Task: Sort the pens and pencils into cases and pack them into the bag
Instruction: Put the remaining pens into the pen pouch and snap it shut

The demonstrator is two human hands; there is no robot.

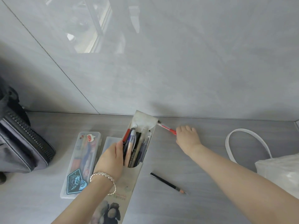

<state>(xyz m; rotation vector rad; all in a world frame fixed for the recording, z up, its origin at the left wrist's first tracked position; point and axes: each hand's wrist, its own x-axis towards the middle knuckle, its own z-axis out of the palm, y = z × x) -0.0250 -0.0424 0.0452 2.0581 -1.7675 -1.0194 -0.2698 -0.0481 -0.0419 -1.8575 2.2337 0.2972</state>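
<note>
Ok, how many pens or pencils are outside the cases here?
2. A red pen near the wall, touched by the right hand; a black pencil lying loose on the table in front. More could be hidden from view.

Soft, even daylight fills the scene, and the glossy wall carries a pale, smeared reflection of a window at upper left, without harsh glare. Shadows are faint and soft-edged, a thin one beside the pencil and another by the right hand pinching the red pen, while the dark bag at the left edge sinks into murk. The wide lens bows the wall seam, and detail is soft, so lettering on the pens in the case gripped by the left hand barely reads.
</note>
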